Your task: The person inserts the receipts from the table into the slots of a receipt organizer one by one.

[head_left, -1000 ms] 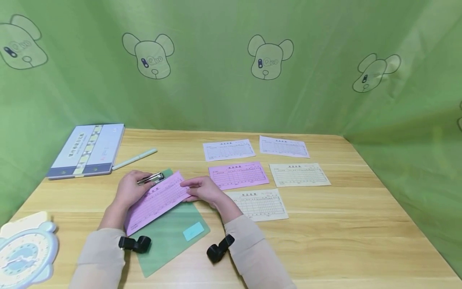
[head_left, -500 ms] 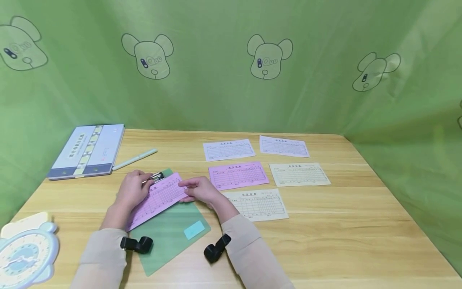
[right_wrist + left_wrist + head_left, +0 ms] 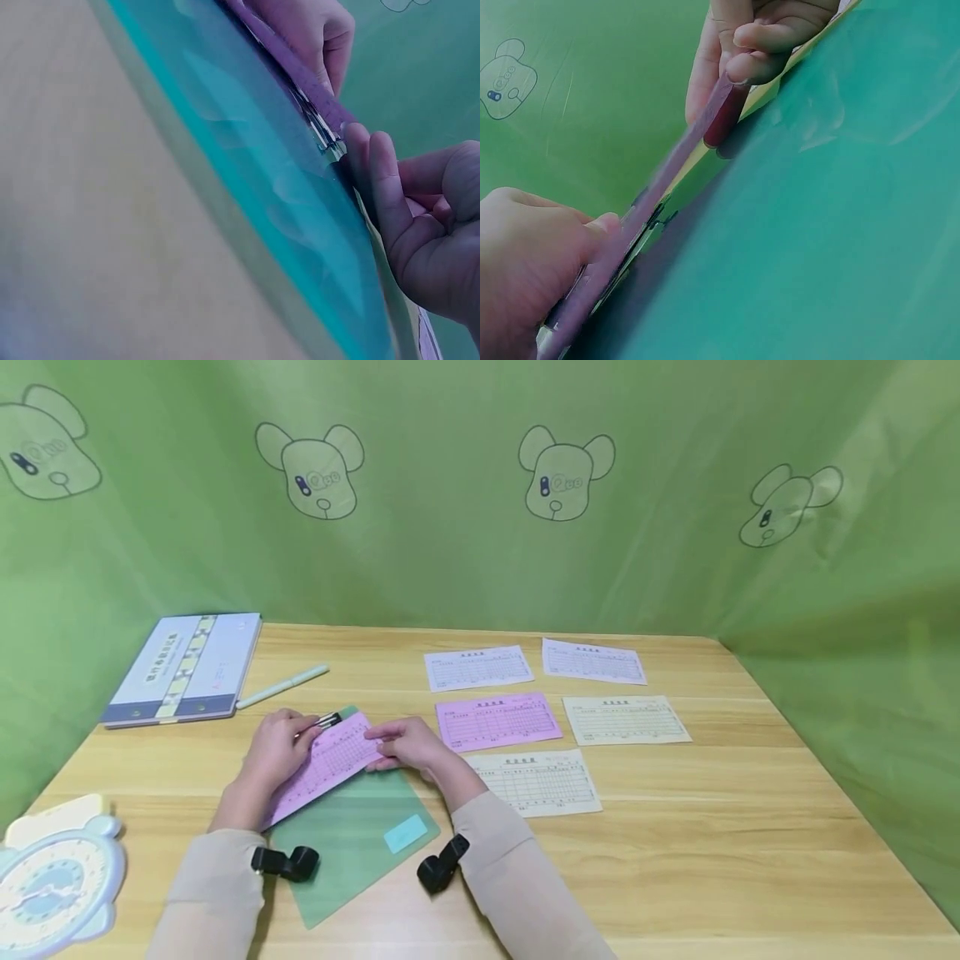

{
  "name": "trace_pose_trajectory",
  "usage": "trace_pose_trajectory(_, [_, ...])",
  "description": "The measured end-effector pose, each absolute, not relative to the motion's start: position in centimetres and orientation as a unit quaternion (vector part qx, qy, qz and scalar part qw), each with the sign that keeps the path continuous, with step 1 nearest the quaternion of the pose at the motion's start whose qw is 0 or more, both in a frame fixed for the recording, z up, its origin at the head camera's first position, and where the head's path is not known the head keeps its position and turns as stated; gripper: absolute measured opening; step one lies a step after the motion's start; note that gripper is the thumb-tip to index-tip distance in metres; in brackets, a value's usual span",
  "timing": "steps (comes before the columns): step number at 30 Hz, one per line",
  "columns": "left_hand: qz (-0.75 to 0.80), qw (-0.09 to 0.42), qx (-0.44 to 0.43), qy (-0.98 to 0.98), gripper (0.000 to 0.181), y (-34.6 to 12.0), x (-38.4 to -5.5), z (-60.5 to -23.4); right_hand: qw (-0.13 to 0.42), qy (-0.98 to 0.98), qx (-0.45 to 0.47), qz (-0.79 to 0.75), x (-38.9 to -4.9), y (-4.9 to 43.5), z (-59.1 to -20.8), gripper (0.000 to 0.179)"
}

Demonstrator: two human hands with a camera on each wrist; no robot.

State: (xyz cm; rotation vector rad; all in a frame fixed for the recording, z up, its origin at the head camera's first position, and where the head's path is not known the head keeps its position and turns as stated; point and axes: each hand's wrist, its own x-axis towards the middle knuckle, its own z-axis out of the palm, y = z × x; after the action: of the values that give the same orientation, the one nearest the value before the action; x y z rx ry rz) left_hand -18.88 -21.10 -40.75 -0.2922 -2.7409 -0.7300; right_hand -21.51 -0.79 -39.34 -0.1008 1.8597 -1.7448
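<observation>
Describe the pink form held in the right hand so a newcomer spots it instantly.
On the wood-grain table, left of centre, find the green clipboard. Beside its metal clip, the pink form slants across, one end pinched by the right hand. Unlike the other pink form, flat on the table, this one is held.

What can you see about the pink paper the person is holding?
The pink paper is a thin, oblong sheet printed with dark lines in a grid; its writing is too small to read. It lies slanted over the green clipboard, near the metal clip, and shows almost edge-on in the wrist views. The right hand pinches its right end. The left hand covers part of it; I can't tell how firmly that hand touches it.
</observation>
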Motion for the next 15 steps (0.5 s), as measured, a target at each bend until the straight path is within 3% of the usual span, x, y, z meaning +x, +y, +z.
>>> trace_pose_trajectory(15, [-0.259,0.156,-0.112,-0.947,0.027,-21.35,-19.03,-40.91,0.295,0.699,-0.021,-0.651,-22.27,-1.75,-39.06,0.032])
